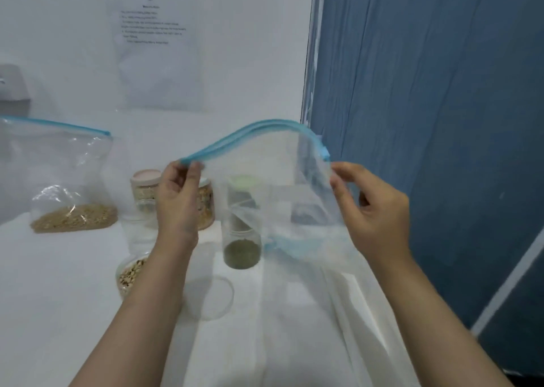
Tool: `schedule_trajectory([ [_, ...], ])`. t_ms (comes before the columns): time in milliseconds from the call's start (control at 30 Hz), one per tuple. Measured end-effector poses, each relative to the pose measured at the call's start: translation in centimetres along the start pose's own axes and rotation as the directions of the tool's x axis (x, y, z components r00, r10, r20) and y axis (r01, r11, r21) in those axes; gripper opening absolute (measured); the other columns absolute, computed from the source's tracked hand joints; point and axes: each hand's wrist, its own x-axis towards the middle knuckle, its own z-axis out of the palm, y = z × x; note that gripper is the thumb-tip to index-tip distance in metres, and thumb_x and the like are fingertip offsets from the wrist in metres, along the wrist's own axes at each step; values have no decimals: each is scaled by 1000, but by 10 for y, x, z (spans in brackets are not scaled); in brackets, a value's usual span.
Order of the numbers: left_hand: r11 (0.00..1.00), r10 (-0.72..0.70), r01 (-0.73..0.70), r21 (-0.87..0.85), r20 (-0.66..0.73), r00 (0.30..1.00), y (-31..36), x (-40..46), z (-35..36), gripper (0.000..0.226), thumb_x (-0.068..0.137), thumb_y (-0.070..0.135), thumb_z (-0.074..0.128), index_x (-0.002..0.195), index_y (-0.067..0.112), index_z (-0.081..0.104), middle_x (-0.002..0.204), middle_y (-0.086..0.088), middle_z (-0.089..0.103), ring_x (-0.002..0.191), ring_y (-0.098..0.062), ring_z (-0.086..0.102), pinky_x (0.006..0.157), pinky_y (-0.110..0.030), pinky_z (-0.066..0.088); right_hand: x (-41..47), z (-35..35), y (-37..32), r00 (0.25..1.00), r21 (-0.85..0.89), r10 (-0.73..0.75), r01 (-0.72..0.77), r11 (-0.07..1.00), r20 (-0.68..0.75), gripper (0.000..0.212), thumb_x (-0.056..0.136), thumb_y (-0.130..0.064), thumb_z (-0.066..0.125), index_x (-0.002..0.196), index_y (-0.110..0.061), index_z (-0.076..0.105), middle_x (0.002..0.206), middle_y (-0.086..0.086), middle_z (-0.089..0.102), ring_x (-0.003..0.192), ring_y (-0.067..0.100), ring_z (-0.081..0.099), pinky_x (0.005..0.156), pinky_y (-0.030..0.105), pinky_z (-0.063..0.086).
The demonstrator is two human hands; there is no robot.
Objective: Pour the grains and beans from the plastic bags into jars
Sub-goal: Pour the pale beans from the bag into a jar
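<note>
While held up above the green jar (pixel 242 249), seems emptied: clear bag (pixel 273 180) with blue zip strip, pinched at its left end by left hand (pixel 176 198), its right edge pinched between thumb and curled fingers of right hand (pixel 372 210). Nothing visible inside. Just left of green jar, partly behind the left forearm: open jar (pixel 129 274) of pale beans, taller lidded jars (pixel 145 190) behind. In front of green jar: loose clear lid (pixel 210 298) flat on tabletop (pixel 59 283). Well left of green jar: full bag (pixel 67 192) of tan grain, standing, zip closed. Judged step: finishing with emptied bag. Next, probably: set it aside, fetch full bag, open zip, aim over an unfilled jar without spilling.
</note>
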Motion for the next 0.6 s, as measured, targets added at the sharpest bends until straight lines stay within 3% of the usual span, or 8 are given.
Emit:
schedule_trajectory([
  [100, 997, 76, -77, 29, 58, 995, 17, 9, 21, 11, 104, 21, 51, 94, 23, 55, 81, 4, 57, 78, -7, 58, 80, -23, 49, 15, -10, 2, 985, 100, 132, -121, 988, -113, 13, 100, -22, 58, 96, -19, 70, 75, -8, 66, 65, 16, 52, 60, 27, 40],
  [200, 998, 13, -19, 61, 97, 995, 18, 18, 48, 8, 105, 24, 48, 99, 23, 52, 80, 5, 53, 63, -5, 57, 64, -22, 48, 27, -10, 15, 928, 244, 357, -325, 914, -101, 19, 103, -27, 54, 91, -19, 66, 68, -8, 64, 64, 8, 57, 63, 24, 43],
  [267, 990, -73, 59, 128, 106, 992, 2, 19, 61, 7, 105, 23, 48, 111, 21, 51, 83, 5, 54, 59, -6, 55, 58, -21, 45, 30, -5, 38, 884, 176, 466, -453, 874, -40, 20, 104, -26, 51, 90, -20, 65, 66, -9, 62, 62, 4, 53, 60, 20, 40],
  [333, 954, -212, 178, 242, 123, 969, -22, 12, 65, 27, 104, 24, 48, 130, 22, 43, 90, 0, 61, 60, -10, 54, 56, -21, 46, 22, 3, 69, 803, 71, 592, -596, 800, 63, 18, 103, -22, 50, 99, -18, 67, 73, -7, 63, 69, 10, 55, 60, 21, 40],
  [400, 885, -366, 299, 356, 138, 920, -49, -6, 57, 44, 103, 30, 50, 142, 29, 30, 105, -11, 66, 67, -14, 56, 65, -27, 49, 0, 11, 100, 694, 18, 702, -713, 701, 160, 19, 103, -18, 49, 109, -14, 67, 78, -3, 62, 70, 17, 57, 67, 29, 49],
  [467, 840, -472, 373, 395, 189, 861, -70, -33, 46, 57, 101, 30, 55, 146, 36, 21, 121, -10, 61, 87, -19, 62, 79, -34, 50, -26, 15, 126, 571, -5, 788, -809, 588, 231, 20, 104, -17, 46, 112, -12, 64, 74, -1, 62, 61, 15, 55, 69, 40, 54],
  [533, 781, -538, 375, 499, 232, 811, -85, -66, 38, 69, 100, 32, 57, 152, 40, 12, 133, 1, 53, 110, -23, 57, 95, -38, 48, -51, 13, 144, 475, -19, 842, -869, 495, 256, 22, 104, -15, 43, 112, -11, 64, 73, 2, 64, 55, 17, 51, 59, 35, 51],
  [600, 720, -605, 390, 573, 245, 758, -100, -94, 31, 69, 99, 39, 56, 152, 44, 11, 122, 9, 57, 109, -27, 59, 98, -42, 48, -65, 10, 152, 408, -7, 880, -906, 422, 245, 24, 105, -14, 42, 109, -11, 65, 76, 5, 65, 49, 19, 48, 51, 28, 45],
])
